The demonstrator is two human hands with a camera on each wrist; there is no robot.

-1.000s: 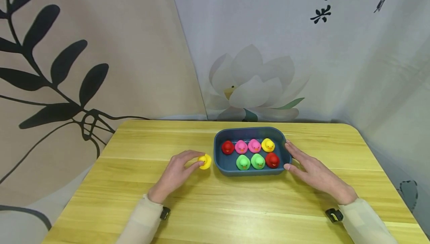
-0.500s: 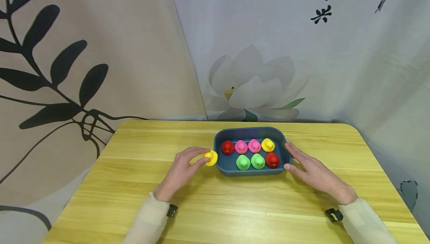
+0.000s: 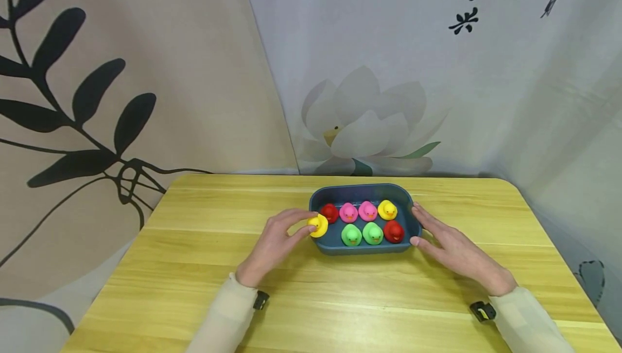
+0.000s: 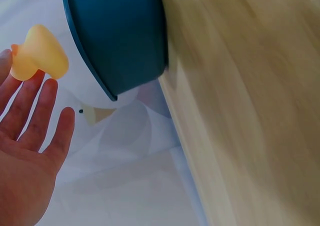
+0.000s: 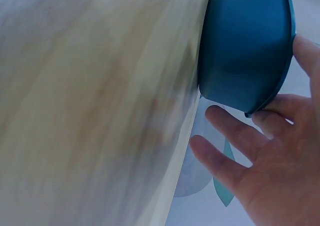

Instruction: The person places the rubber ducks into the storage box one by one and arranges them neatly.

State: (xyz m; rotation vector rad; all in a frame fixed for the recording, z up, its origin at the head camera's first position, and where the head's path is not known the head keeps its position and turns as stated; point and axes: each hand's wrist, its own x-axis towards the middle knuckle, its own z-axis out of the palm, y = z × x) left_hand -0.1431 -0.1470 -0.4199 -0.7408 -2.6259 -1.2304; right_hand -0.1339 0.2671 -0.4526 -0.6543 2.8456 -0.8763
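Note:
My left hand (image 3: 278, 239) pinches a yellow rubber duck (image 3: 318, 225) between thumb and fingertips, over the left end of a dark blue tray (image 3: 362, 250). In the left wrist view the duck (image 4: 42, 53) is raised off the table, beside the tray wall (image 4: 117, 36); the other fingers spread out straight. At the tray's right end, my right hand (image 3: 459, 250) rests its fingertips and thumb on the rim. The right wrist view shows those fingers mostly extended against the tray (image 5: 245, 46). Inside the tray sit two rows of ducks: red, pink, yellow and green (image 3: 352, 235).
The tray stands on a wooden table (image 3: 340, 299), toward its back edge. Behind the table hangs a printed cloth (image 3: 194, 72) with leaves and a flower. Each wrist wears a small black device (image 3: 483, 311).
My left hand has carried the yellow duck rightward and slightly up, from beside the tray to over its left end. My right hand has stayed at the right end.

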